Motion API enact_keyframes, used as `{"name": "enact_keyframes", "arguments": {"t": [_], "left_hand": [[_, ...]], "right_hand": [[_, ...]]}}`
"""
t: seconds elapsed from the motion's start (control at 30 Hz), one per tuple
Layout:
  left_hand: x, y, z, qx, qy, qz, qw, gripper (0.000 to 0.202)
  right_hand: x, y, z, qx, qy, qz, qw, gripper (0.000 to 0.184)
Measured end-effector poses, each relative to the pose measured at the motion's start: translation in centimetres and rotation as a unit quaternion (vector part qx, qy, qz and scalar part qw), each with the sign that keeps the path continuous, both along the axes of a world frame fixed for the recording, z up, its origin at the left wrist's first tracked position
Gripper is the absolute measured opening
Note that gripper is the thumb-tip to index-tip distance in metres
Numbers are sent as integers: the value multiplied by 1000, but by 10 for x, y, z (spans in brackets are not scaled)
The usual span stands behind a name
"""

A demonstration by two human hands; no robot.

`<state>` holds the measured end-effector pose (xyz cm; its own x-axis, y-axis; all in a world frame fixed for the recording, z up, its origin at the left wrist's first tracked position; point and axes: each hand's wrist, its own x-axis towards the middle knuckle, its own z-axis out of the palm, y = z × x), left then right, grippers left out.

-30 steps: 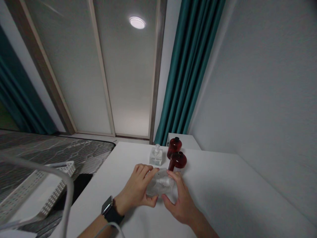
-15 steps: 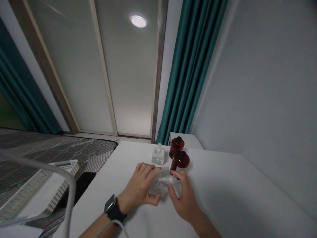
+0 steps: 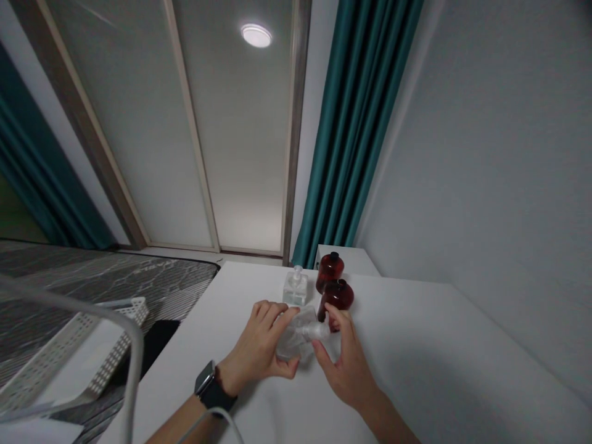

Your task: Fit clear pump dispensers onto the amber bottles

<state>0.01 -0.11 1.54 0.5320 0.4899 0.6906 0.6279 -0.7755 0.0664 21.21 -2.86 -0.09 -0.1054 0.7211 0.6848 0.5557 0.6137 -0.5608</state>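
Left fingers [image 3: 272, 311] are wrapping over the top of a clear pump bottle [image 3: 289, 345], which is lying on its side, and the thumb is pressing from below, so that hand is clearly grasping it. Right fingers [image 3: 335, 311] are closing around the thin pump head [image 3: 317, 331] w/ the thumb below, but can't tell how firm that pinch is. The bottle is sitting btwn both hands over the white table [image 3: 416, 351]; can't tell if it's touching the top. It looks light, fairly stiff & prob slippery, so the body is the safer hold, not the narrow, likely fragile pump head. Just beyond, a square glass pump bottle [image 3: 295, 288] & two dark red bottles [image 3: 336, 296] are standing near the hands. A smartwatch [image 3: 204, 379] is sitting on the left wrist. Off the table's left edge, a white perforated tray [image 3: 111, 336] & a flat black item [image 3: 160, 339] are lying on a grey patterned mattress [image 3: 102, 274], w/ a teal curtain [image 3: 356, 135] hanging behind.
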Motion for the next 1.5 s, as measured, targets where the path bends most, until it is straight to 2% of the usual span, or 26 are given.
{"name": "enact_keyframes", "arguments": {"t": [0.23, 0.4, 0.7, 1.03, 1.2, 1.33, 1.5], "left_hand": [[2, -2, 1, 3, 28, -15, 1000, 72], [4, -3, 3, -11, 37, -18, 999, 72], [-1, 3, 5, -61, 31, -12, 998, 72], [-11, 12, -2, -79, -28, 25, 996, 67], [-13, 13, -3, -99, -69, 33, 992, 66], [-13, 17, -6, -150, -128, 13, 980, 63], [-16, 23, -11, -207, -189, 16, 960, 60]], "right_hand": [[-1, -5, 4, 11, -32, 56, 998, 47], [-3, -3, 9, 33, -22, 64, 997, 34], [3, -4, 18, 99, 0, 47, 994, 33], [8, 6, 11, 92, 51, -16, 994, 24], [11, 13, 5, 94, 79, -17, 992, 19], [11, 14, -3, 76, 63, 3, 995, 14], [16, 18, -8, 32, 61, 0, 998, 4]]}}
